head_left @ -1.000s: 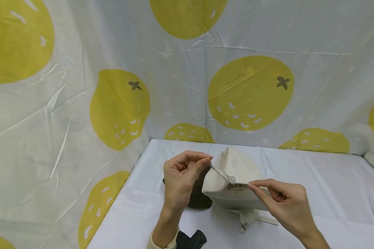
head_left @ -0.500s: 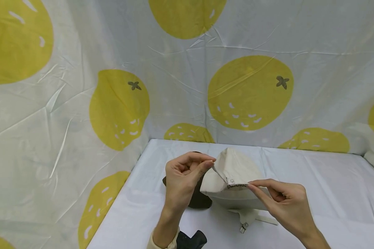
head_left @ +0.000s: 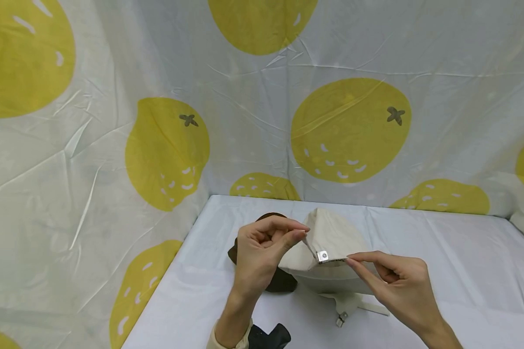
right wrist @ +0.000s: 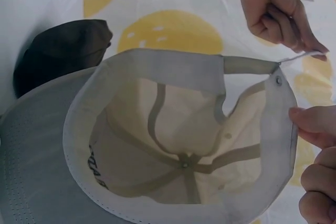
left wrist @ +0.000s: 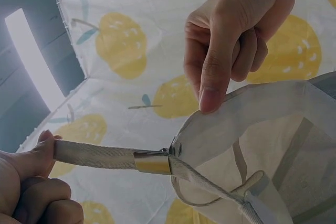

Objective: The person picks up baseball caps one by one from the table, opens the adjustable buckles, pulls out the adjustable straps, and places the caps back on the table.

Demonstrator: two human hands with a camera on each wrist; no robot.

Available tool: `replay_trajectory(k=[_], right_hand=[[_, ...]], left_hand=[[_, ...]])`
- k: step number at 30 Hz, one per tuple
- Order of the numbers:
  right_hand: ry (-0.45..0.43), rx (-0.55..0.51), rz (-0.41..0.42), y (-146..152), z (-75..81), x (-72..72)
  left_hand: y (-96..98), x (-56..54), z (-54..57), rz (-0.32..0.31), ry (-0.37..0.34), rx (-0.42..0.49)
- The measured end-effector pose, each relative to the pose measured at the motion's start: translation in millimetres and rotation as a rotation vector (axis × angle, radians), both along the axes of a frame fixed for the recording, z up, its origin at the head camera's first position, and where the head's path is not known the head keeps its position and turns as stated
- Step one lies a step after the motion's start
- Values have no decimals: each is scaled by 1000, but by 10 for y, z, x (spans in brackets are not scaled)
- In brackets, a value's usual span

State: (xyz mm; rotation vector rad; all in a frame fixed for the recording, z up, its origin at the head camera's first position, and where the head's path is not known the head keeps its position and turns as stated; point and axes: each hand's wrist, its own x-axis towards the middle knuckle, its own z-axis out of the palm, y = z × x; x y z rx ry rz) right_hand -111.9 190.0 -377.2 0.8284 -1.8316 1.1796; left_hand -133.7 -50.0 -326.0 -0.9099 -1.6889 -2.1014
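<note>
A cream baseball cap (head_left: pixel 338 235) is held up over the table, its inside open in the right wrist view. My left hand (head_left: pixel 262 252) pinches the free end of its woven back strap (left wrist: pixel 94 155) between thumb and forefinger. The strap runs through a metal buckle (head_left: pixel 322 256) at the edge of the cap's back opening. My right hand (head_left: pixel 397 278) pinches the cap's rim with thumb and forefinger, close beside the buckle. In the left wrist view the strap is drawn straight from the buckle to my left fingertips.
A dark brown cap (head_left: pixel 281 281) lies on the white-covered table (head_left: pixel 183 310), partly behind my left hand. Below the held cap lies a cream piece with a metal clasp (head_left: pixel 341 319) and a strap. A lemon-print curtain (head_left: pixel 244 111) hangs behind and at the left.
My left hand has moved right and slightly down, closer to the cap, with the strap in its fingers. The buckle has turned to show its flat face. The right hand has kept its place.
</note>
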Motion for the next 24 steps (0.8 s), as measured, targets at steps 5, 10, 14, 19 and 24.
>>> replay_trajectory(k=[5,10,14,19,24], right_hand=[[4,12,-9,8,-16,-12],[9,27,-22,14,-33,-31],[5,35,-33,19,-45,-40],[-8,39,-39,32,-64,-48],[-18,55,-37,48,-79,-53]], left_hand=[[21,-2,-2,-13,46,-27],[29,-6,-4,-19,57,-33],[38,-5,-7,-24,65,-37],[66,-1,-18,-50,67,-32],[85,0,-29,-66,88,-41]])
